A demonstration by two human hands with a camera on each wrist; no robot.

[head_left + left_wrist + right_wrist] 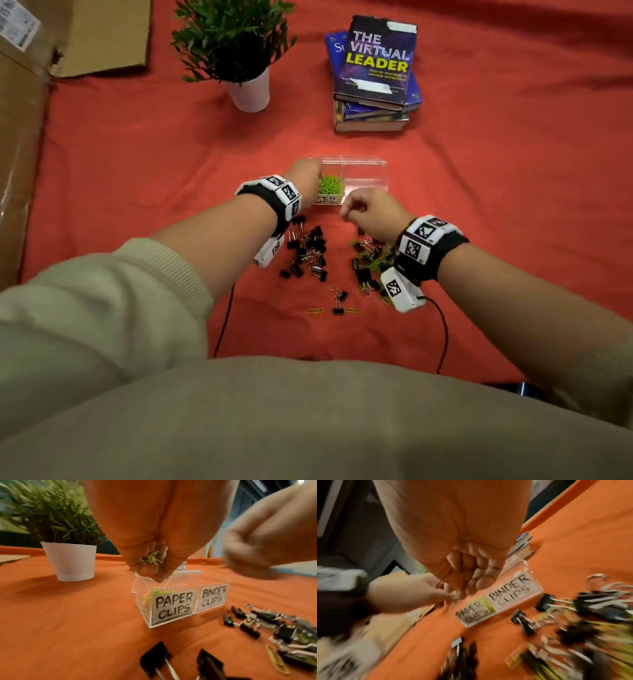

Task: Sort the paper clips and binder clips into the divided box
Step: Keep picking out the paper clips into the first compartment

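Left hand [150, 555]: over the paper-clip side of the box, fingers bunched pointing down, pinching a small tuft of green paper clips [151, 559] just above the rim
Right hand [371, 214]: hovers by the box's near edge, above the cloth, fingers curled in; wrist cam is blurred, a thin sliver may sit betw. fingers, can't tell if it holds anything
Divided box [364, 173]: clear plastic, 2 compartments, centre of table, lid open toward the back; front labels read "PAPER CLIPS" [173, 605] and "BINDER CLIPS" [213, 597]
Paper-clip compartment: person's left side, already holds a heap of green clips [329, 185]
Binder-clip compartment [366, 178]: right side, looks to have nothing in it in head view
Binder clips [310, 250]: black w/ silver handles, loose pile on cloth near side of box, under left wrist; 2nd pile [371, 260] under right wrist, mixed w/ green paper clips
Strays: 2 binder clips [339, 301] closer to the person, a yellowish paper clip [314, 311] on each side of them
Cloth [513, 171]: orange-red, covers table
Potted plant [239, 51]: white pot, far left of box, well apart
Books [375, 75]: stack behind box, top one "The Virtual Leader"
Cardboard [102, 34]: far left edge
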